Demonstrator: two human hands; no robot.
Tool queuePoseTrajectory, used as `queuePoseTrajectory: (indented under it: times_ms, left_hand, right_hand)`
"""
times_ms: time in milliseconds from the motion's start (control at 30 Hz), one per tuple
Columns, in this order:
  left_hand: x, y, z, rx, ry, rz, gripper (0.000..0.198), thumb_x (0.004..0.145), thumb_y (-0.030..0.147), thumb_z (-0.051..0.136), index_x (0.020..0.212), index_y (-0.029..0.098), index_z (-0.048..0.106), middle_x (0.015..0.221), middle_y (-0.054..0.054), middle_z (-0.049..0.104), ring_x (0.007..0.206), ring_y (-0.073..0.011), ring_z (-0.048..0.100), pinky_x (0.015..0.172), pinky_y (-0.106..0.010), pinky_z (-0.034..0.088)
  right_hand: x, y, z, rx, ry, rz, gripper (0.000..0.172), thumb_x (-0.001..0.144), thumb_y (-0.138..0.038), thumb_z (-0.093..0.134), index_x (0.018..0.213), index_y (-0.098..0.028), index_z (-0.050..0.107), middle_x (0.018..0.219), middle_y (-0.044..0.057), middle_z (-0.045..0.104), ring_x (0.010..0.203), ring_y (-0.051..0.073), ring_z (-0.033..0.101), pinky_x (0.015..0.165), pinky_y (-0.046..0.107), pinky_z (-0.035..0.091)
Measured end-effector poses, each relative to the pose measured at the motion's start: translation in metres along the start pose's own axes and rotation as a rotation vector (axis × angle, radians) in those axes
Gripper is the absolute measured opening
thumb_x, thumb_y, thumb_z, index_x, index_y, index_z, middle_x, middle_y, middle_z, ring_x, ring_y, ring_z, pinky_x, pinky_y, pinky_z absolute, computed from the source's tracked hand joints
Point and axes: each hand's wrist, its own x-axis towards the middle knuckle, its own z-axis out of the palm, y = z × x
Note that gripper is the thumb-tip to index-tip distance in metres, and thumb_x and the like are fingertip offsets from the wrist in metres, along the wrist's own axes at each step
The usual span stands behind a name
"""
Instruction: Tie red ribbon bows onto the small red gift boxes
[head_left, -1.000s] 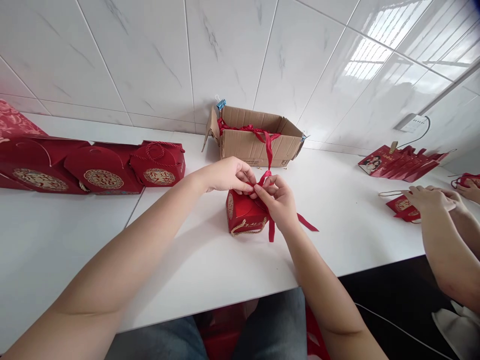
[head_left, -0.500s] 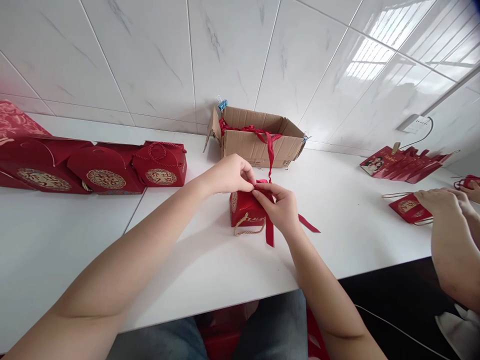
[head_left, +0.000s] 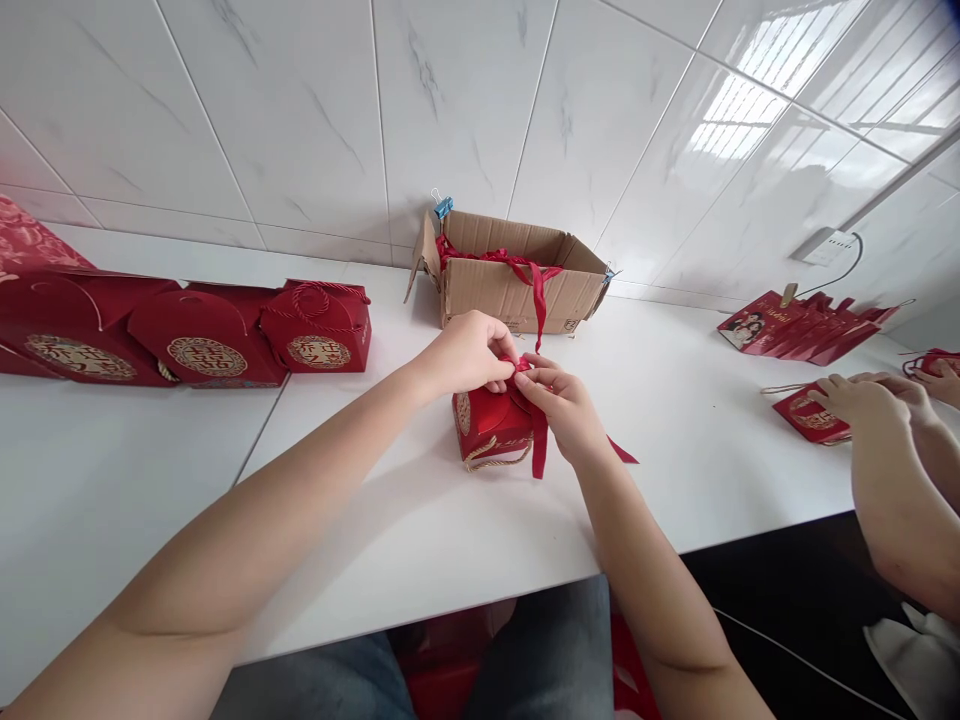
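Red gift box (head_left: pixel 489 425), gold emblem (head_left: pixel 461 412) unreadable for us.
Our left hand (head_left: pixel 469 352) and right hand (head_left: pixel 568 408) both pinch its red ribbon (head_left: pixel 538 453) right between them.

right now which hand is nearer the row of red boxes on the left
Left. The left hand works the ribbon on the side toward the row of red boxes; the right hand is beyond it, farther right.

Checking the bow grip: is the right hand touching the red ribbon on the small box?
Touching. The head view shows the right hand and the left hand pinching the red ribbon between them atop the small red box.
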Motion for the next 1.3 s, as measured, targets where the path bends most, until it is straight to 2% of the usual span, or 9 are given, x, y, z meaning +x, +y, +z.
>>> queuePoseTrajectory:
  times_ms: [100, 300, 400, 533, 667, 833, 1000, 1200, 1300]
  left_hand:
    - [0.0, -0.002, 0.004, -0.023, -0.001, -0.003, 0.008, 0.068, 0.007, 0.063, 0.071, 0.014, 0.063, 0.068, -0.004, 0.07, 0.058, -0.0155, 0.068, 0.056, -0.026, 0.055]
    - [0.006, -0.014, 0.011, -0.066, 0.004, 0.034, 0.009, 0.071, 0.006, 0.062, 0.074, 0.014, 0.065, 0.073, -0.004, 0.071, 0.057, -0.0131, 0.067, 0.057, -0.025, 0.055]
    - [0.01, -0.018, 0.011, -0.111, -0.019, 0.095, 0.006, 0.072, 0.008, 0.063, 0.075, 0.013, 0.065, 0.073, -0.004, 0.07, 0.059, -0.0117, 0.066, 0.059, -0.025, 0.054]
    - [0.016, -0.027, 0.012, -0.111, -0.006, 0.226, 0.005, 0.074, 0.011, 0.063, 0.078, 0.014, 0.066, 0.077, -0.003, 0.069, 0.066, -0.0109, 0.064, 0.063, -0.025, 0.052]
    - [0.022, -0.036, 0.016, -0.115, 0.114, 0.272, 0.008, 0.075, 0.015, 0.063, 0.083, 0.014, 0.062, 0.085, -0.003, 0.068, 0.066, -0.0106, 0.063, 0.064, -0.025, 0.051]
    - [0.018, -0.028, 0.006, 0.115, 0.334, 0.283, 0.012, 0.074, 0.017, 0.063, 0.085, 0.015, 0.059, 0.089, -0.004, 0.065, 0.073, -0.0128, 0.06, 0.065, -0.026, 0.05]
    - [0.008, -0.015, -0.016, 0.303, -0.018, 0.109, 0.013, 0.073, 0.028, 0.066, 0.079, 0.017, 0.068, 0.078, -0.003, 0.069, 0.071, -0.0156, 0.061, 0.061, -0.027, 0.047]
    - [0.01, -0.02, -0.021, 0.333, -0.089, 0.131, 0.016, 0.075, 0.032, 0.065, 0.078, 0.018, 0.07, 0.081, -0.003, 0.072, 0.072, -0.0157, 0.063, 0.063, -0.027, 0.047]
    - [0.012, -0.023, -0.023, 0.313, -0.145, 0.14, 0.013, 0.075, 0.03, 0.064, 0.075, 0.018, 0.069, 0.079, -0.001, 0.072, 0.071, -0.0153, 0.063, 0.063, -0.026, 0.047]
  right_hand:
    - [0.001, -0.001, -0.003, 0.048, -0.064, 0.027, 0.029, 0.076, -0.05, 0.067, 0.075, -0.022, 0.075, 0.126, 0.01, 0.06, 0.138, 0.028, 0.035, 0.109, 0.041, 0.035]
    - [0.001, -0.005, -0.008, 0.152, -0.143, 0.071, 0.031, 0.073, -0.051, 0.071, 0.074, -0.02, 0.075, 0.114, 0.009, 0.064, 0.116, 0.029, 0.055, 0.096, 0.039, 0.043]
    - [0.0, -0.008, -0.009, 0.247, -0.182, 0.106, 0.029, 0.073, -0.049, 0.072, 0.075, -0.019, 0.075, 0.113, 0.008, 0.064, 0.101, 0.025, 0.06, 0.088, 0.038, 0.047]
    - [0.0, -0.008, -0.008, 0.393, -0.157, 0.167, 0.024, 0.07, -0.042, 0.076, 0.08, -0.02, 0.076, 0.104, 0.007, 0.067, 0.099, 0.022, 0.061, 0.088, 0.034, 0.048]
    - [0.0, -0.007, -0.003, 0.523, -0.061, 0.256, 0.022, 0.065, -0.036, 0.079, 0.079, -0.019, 0.075, 0.09, 0.004, 0.068, 0.091, 0.02, 0.062, 0.085, 0.033, 0.049]
    - [-0.001, -0.005, 0.004, 0.491, 0.028, 0.193, 0.017, 0.064, -0.033, 0.077, 0.075, -0.021, 0.074, 0.096, 0.003, 0.068, 0.095, 0.02, 0.061, 0.087, 0.034, 0.048]
    - [0.0, 0.0, 0.006, 0.28, 0.037, 0.124, 0.023, 0.071, -0.038, 0.07, 0.088, -0.023, 0.074, 0.109, 0.006, 0.067, 0.111, 0.026, 0.057, 0.091, 0.04, 0.048]
    - [-0.005, 0.001, 0.01, 0.076, 0.096, 0.095, 0.029, 0.074, -0.042, 0.067, 0.097, -0.026, 0.073, 0.127, 0.008, 0.054, 0.117, 0.027, 0.054, 0.093, 0.042, 0.049]
    - [-0.01, -0.004, 0.008, -0.123, 0.128, -0.001, 0.024, 0.076, -0.043, 0.067, 0.092, -0.026, 0.074, 0.123, 0.009, 0.054, 0.118, 0.027, 0.053, 0.099, 0.044, 0.044]
